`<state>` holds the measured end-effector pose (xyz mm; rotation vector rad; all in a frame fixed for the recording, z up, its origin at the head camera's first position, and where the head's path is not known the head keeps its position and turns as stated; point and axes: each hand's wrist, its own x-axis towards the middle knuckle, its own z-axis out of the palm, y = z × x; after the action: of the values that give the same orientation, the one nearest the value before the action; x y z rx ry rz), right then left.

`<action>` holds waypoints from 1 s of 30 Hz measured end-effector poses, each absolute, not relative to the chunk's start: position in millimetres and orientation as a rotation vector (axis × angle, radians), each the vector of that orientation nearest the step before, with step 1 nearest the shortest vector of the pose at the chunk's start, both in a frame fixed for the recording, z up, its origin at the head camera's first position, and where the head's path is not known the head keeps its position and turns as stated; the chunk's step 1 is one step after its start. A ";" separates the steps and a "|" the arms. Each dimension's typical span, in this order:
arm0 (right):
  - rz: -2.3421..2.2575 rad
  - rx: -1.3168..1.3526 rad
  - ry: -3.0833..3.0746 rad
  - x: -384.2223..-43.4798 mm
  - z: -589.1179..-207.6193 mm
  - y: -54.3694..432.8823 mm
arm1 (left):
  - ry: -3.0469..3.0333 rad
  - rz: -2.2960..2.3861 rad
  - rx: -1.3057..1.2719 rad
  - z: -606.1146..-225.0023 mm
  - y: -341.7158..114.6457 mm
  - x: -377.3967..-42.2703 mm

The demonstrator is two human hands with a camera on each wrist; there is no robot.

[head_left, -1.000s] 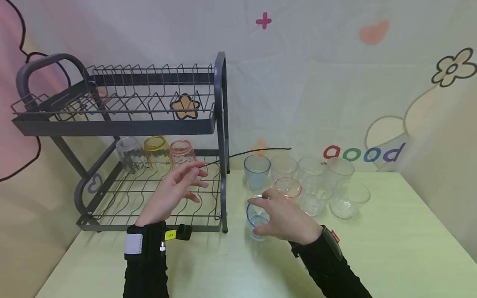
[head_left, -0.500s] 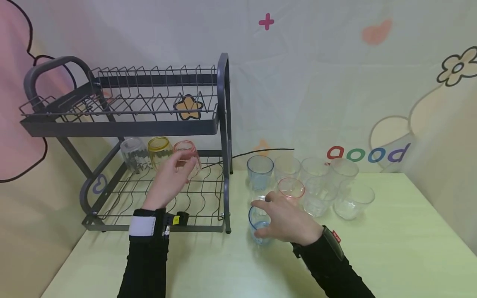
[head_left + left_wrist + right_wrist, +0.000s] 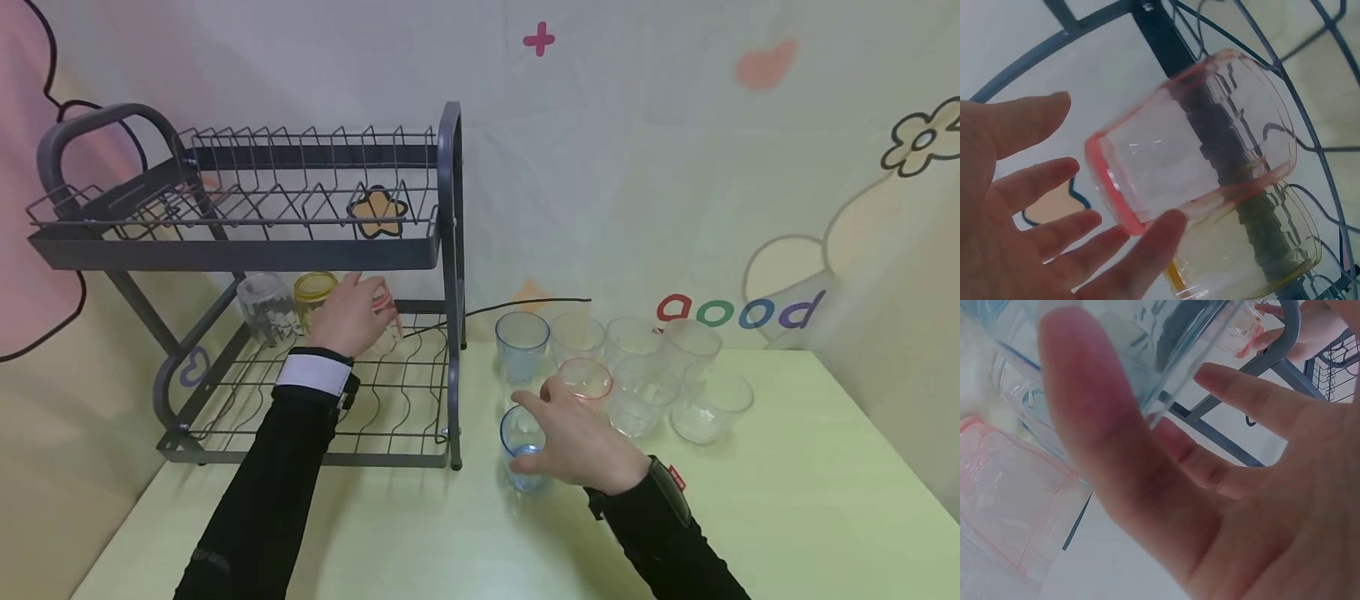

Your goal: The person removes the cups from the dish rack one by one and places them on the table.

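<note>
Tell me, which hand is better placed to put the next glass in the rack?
Probably the right hand: it already grips the blue glass on the table. The left hand is busy at the pink glass inside the rack.

Rack post [image 3: 450,275] and clustered cups [image 3: 637,367] flank open table [image 3: 465,533] in front.
</note>
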<state>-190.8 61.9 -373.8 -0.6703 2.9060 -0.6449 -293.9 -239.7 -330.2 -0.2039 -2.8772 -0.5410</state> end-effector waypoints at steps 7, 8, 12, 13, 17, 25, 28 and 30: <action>-0.623 -0.682 2.928 -190.3 -373.4 60.5 | -2.964 -0.433 -0.135 -326.6 -236.3 -302.8; -0.616 -0.686 2.933 -190.2 -373.3 60.3 | -2.975 -0.430 -0.124 -326.9 -236.0 -304.1; -0.619 -0.704 2.932 -190.4 -373.3 60.6 | -3.031 -0.451 -0.079 -327.2 -235.5 -308.0; -0.627 -0.708 2.930 -190.5 -373.4 61.0 | -3.039 -0.461 -0.071 -327.6 -235.3 -309.1; -0.643 -0.732 2.935 -189.9 -373.4 62.4 | -3.055 -0.495 -0.049 -330.4 -235.9 -313.4; -0.557 -0.809 2.983 -187.0 -366.4 65.2 | -3.077 -0.449 -0.070 -332.4 -238.8 -315.9; -0.523 -0.826 3.014 -186.4 -362.3 68.3 | -3.062 -0.432 -0.099 -327.9 -238.8 -311.7; -0.515 -0.840 3.038 -185.7 -359.7 70.7 | -3.056 -0.445 -0.121 -325.0 -239.5 -307.9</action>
<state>-185.7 70.7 -359.7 -0.8403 3.0381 -0.5154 -307.9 -239.5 -325.0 -0.1209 -3.0563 -0.4449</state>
